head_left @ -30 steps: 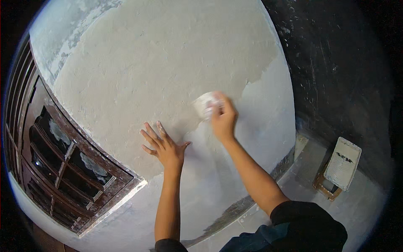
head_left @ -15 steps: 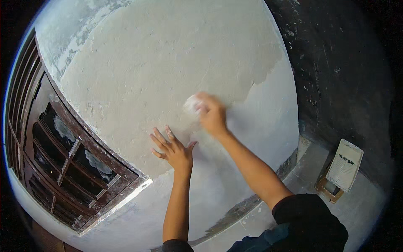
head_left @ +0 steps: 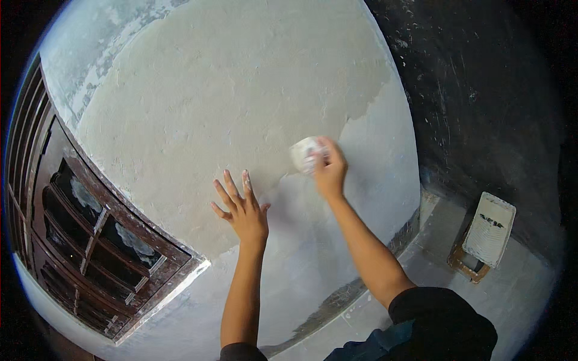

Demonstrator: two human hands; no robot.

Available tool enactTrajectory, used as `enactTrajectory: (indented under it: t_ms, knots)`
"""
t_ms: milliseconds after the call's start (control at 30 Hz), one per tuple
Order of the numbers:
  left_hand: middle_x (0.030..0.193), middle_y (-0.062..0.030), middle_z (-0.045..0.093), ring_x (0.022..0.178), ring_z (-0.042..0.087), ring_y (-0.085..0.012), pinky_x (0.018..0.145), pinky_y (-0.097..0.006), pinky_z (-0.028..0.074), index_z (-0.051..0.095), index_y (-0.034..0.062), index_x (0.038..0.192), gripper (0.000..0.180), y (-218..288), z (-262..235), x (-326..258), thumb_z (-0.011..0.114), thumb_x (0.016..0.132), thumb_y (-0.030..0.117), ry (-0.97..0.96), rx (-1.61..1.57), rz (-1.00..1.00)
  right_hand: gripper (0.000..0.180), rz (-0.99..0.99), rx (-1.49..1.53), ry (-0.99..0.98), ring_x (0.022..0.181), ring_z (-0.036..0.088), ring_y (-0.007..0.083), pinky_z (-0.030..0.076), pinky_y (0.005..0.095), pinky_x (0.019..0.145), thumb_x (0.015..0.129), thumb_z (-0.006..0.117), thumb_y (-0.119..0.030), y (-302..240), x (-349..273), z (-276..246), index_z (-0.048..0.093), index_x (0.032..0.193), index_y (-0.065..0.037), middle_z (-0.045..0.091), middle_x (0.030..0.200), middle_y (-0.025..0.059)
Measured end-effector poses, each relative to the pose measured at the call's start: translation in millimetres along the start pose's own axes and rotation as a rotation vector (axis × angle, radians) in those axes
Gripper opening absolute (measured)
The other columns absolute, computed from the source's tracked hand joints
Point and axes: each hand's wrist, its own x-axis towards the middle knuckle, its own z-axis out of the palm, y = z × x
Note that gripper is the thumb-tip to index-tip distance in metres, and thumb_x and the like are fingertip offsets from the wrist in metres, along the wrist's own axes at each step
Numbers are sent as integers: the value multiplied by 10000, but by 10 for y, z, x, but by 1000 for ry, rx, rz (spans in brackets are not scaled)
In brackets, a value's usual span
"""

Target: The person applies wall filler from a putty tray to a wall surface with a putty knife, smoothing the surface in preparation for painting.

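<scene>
Centre of the frame: the right hand point(head_left: 328, 171) grips a white pad point(head_left: 303, 154), pressing it against the plastered wall point(head_left: 229, 90). Just lower left, the left hand point(head_left: 244, 209) lies open, fingers spread, flat on the wall. A dark window frame point(head_left: 90, 240) fills the lower left.

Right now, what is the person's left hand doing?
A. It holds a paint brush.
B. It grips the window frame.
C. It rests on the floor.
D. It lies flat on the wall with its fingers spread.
D: the left hand lies open on the wall, fingers spread and empty, while the right hand presses a small white pad to the plaster.
</scene>
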Motion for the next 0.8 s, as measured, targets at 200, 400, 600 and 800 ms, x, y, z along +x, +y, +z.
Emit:
enactTrajectory:
  t_ms: [200, 400, 600, 800]
  knots:
    - [1549, -149, 97, 1425, 62, -382, 1066, -617, 63, 261, 181, 1449, 1157, 50, -57, 67, 878, 483, 337, -35, 19, 46, 287, 225, 45, 134, 911, 642, 258, 502, 342, 796, 838, 528, 10, 368, 215, -269, 585, 1119, 17, 634, 1059, 138]
    - [1550, -137, 110, 1426, 65, -375, 1068, -613, 69, 255, 202, 1455, 1156, 13, -75, 90, 872, 488, 345, -76, 28, 38, 273, 66, 18, -47, 916, 639, 224, 492, 322, 810, 846, 514, 28, 158, 45, -98, 586, 1110, 11, 634, 1066, 139]
    - [1550, -130, 117, 1425, 67, -379, 1062, -618, 85, 250, 218, 1457, 1140, 3, -83, 92, 866, 505, 339, -81, 20, 58, 316, 164, 120, 99, 959, 618, 252, 492, 338, 806, 819, 531, 32, 286, 80, -249, 574, 1131, 4, 631, 1041, 141]
    - [1541, -103, 197, 1413, 169, -360, 1088, -576, 102, 373, 254, 1403, 855, 109, -72, 18, 780, 652, 236, -35, 75, 159, 346, 303, -172, 306, 1017, 587, 303, 462, 367, 856, 804, 520, 70, 286, 74, -285, 555, 1139, -8, 604, 1089, 159]
